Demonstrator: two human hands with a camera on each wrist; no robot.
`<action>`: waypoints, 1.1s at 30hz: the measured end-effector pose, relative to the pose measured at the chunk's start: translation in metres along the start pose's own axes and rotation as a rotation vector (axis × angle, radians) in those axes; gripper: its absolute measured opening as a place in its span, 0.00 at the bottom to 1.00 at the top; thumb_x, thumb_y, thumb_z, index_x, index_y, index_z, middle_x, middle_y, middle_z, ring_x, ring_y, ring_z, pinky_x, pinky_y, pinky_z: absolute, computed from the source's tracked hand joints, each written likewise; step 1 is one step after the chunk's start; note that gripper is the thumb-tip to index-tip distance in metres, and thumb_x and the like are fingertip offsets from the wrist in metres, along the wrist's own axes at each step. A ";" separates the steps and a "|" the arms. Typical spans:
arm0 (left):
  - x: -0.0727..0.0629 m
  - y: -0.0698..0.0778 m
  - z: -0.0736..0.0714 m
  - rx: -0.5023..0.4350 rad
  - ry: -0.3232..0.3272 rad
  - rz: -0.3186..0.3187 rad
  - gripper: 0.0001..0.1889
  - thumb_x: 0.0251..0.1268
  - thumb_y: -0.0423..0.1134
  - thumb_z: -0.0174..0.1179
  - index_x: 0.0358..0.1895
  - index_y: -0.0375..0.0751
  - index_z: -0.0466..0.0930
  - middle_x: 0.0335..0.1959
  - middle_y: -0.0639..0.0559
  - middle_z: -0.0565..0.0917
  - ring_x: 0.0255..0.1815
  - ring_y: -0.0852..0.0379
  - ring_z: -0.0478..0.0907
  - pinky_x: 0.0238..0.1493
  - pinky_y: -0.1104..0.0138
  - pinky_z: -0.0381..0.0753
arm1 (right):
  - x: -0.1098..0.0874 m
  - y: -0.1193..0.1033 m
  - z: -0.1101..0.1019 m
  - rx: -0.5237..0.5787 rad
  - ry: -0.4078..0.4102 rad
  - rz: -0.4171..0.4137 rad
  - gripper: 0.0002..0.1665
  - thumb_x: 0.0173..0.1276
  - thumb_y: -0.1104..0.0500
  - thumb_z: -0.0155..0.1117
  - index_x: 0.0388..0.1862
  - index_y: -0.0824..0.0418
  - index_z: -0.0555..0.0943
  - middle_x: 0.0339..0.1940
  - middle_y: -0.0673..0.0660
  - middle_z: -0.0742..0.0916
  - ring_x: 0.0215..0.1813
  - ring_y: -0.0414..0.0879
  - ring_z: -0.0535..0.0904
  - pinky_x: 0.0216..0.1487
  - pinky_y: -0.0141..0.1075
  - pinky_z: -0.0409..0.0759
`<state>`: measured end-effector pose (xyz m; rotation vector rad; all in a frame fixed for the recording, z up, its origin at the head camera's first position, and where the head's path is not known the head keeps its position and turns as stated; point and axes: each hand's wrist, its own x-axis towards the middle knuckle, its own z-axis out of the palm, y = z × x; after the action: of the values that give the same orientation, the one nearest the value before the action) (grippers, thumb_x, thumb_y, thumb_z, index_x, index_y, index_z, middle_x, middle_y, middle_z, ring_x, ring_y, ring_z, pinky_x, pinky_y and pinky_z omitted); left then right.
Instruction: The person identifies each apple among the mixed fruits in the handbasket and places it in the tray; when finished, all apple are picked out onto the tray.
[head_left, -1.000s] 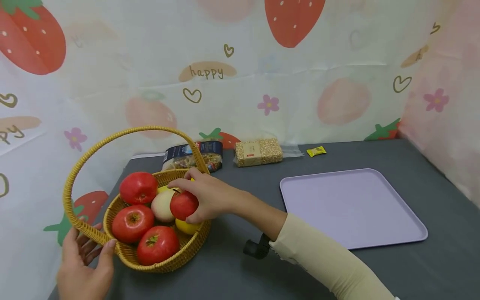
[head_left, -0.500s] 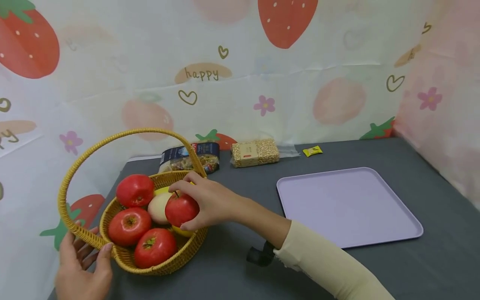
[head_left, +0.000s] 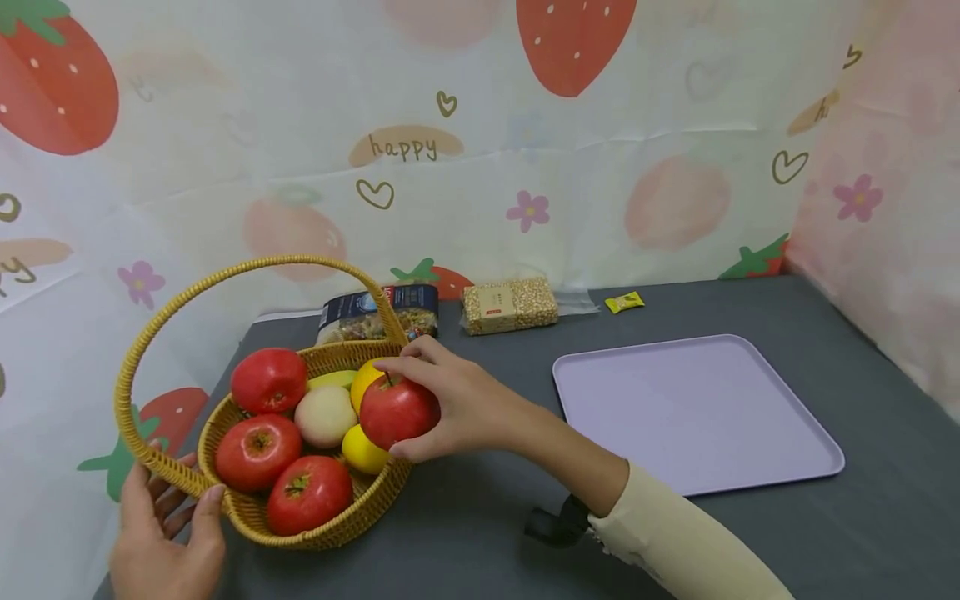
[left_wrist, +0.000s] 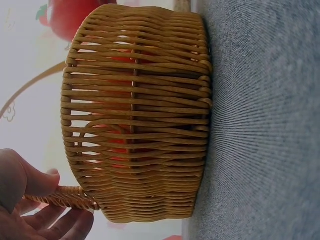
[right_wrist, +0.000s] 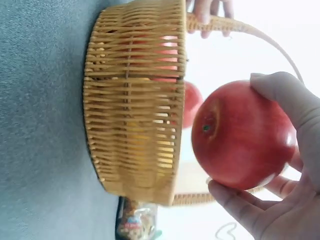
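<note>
My right hand (head_left: 465,408) pinches a red apple (head_left: 397,412) between thumb and fingers, above the right side of the wicker basket (head_left: 322,537); the right wrist view shows it apart from the rim. My left hand (head_left: 168,533) grips the near end of the handle (head_left: 300,259). That handle arches over the fruit, its far end coming down just behind my right hand and in front of a dark packet (head_left: 416,323). Inside, the apple partly hides a yellow round fruit (head_left: 365,382); a small yellow fruit (head_left: 363,450) and a pale fruit (head_left: 326,415) sit near it, with three big red fruits (head_left: 258,452) farther left. At the back lie a grain packet (head_left: 510,306) and a little yellow wrapper (head_left: 625,302). My forearm (head_left: 573,458) crosses in front of the near left corner of the lavender tray (head_left: 697,408), which lies well apart from the basket.
</note>
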<state>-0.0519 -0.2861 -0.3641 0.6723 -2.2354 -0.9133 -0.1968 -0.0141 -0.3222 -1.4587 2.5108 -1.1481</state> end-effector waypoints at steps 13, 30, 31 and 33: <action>0.000 0.002 -0.001 0.012 -0.014 0.003 0.40 0.66 0.29 0.64 0.79 0.46 0.56 0.60 0.36 0.78 0.55 0.37 0.78 0.41 0.88 0.69 | -0.046 0.031 -0.033 0.050 0.174 0.116 0.45 0.52 0.54 0.82 0.70 0.48 0.73 0.60 0.50 0.72 0.56 0.47 0.75 0.48 0.40 0.83; 0.000 0.000 0.000 0.020 -0.007 0.010 0.39 0.67 0.31 0.64 0.79 0.44 0.56 0.60 0.35 0.78 0.55 0.35 0.79 0.45 0.84 0.73 | -0.096 0.103 -0.074 -0.153 0.141 0.387 0.40 0.47 0.62 0.83 0.53 0.62 0.66 0.55 0.65 0.69 0.56 0.63 0.72 0.49 0.55 0.81; 0.000 0.000 0.000 0.026 -0.011 0.003 0.39 0.67 0.31 0.64 0.79 0.43 0.55 0.61 0.35 0.78 0.55 0.34 0.78 0.47 0.81 0.75 | -0.097 0.105 -0.075 -0.173 0.141 0.389 0.39 0.47 0.62 0.83 0.51 0.62 0.66 0.53 0.65 0.69 0.56 0.63 0.72 0.49 0.56 0.81; 0.000 0.000 0.000 0.035 -0.020 -0.012 0.39 0.68 0.32 0.63 0.79 0.43 0.55 0.61 0.35 0.77 0.56 0.34 0.78 0.51 0.71 0.79 | -0.098 0.109 -0.077 -0.198 0.142 0.401 0.38 0.46 0.62 0.84 0.48 0.63 0.65 0.52 0.66 0.69 0.54 0.63 0.72 0.50 0.56 0.80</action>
<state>-0.0516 -0.2859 -0.3638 0.6954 -2.2718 -0.8923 -0.2508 0.1366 -0.3640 -0.8586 2.9011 -0.9850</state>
